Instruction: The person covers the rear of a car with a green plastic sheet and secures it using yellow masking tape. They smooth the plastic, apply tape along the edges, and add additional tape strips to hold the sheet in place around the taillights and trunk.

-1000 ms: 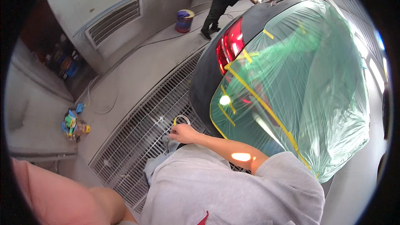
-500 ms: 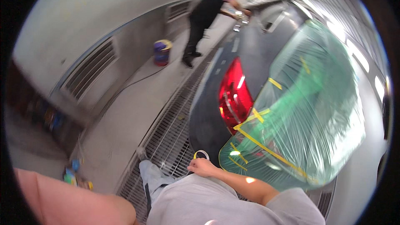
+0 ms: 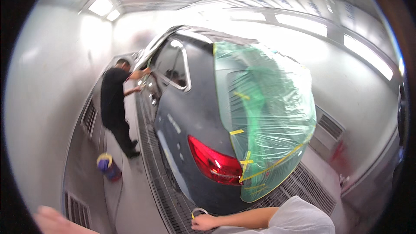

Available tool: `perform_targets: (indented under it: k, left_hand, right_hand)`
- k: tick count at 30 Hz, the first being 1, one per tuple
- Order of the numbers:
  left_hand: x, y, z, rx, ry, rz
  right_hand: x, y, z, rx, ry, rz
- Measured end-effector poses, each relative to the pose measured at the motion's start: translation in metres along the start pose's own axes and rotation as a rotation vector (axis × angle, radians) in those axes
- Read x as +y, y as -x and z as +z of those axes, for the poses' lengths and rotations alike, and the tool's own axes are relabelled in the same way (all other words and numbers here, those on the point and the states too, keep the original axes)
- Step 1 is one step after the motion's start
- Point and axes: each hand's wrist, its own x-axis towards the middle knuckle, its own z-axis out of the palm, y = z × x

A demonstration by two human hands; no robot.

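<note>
My right hand [image 3: 206,222] is closed on a roll of masking tape [image 3: 199,211] with a pale ring and a yellow edge. It is low, beside the car's rear corner. At the lower left edge, my left hand [image 3: 53,220] reaches out, blurred, its fingers too smeared to read. Ahead stands a dark grey car [image 3: 197,104] with a dull, primed-looking surface. Its red tail light [image 3: 214,160] is uncovered. Green translucent masking film [image 3: 277,99] covers the car's rear, held along its edges by strips of yellow tape [image 3: 236,132].
A person in black [image 3: 115,99] leans toward the car's left side, both hands near its panel. A bucket [image 3: 109,167] with a purple item on it stands on the floor behind them. Floor grating [image 3: 310,184] runs around the car. Wall vents [image 3: 331,126] and bright ceiling lights surround it.
My view has tilted up and levelled, showing more of the car and ceiling. My left hand has come into sight at the lower left. My right hand still holds the tape roll.
</note>
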Motion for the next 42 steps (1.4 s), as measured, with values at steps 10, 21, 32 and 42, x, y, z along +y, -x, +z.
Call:
perform_targets:
  k: [10,21,32,42]
  left_hand:
    - [-0.015,0.397,0.027,-0.224,0.054,-1.578]
    - [0.111,0.467,0.094,-1.074,0.264,-1.596]
    - [0.173,0.476,0.088,-1.661,0.025,-1.595]
    - [0.302,0.490,0.063,-1.669,0.048,-1.819]
  right_hand:
    - [0.008,0.030,0.043,0.220,-0.208,0.280]
    - [0.023,0.120,0.044,0.525,-0.300,0.344]
    - [0.093,0.199,0.105,-0.103,-0.398,0.204]
    - [0.070,0.263,0.100,-0.490,-0.298,0.144]
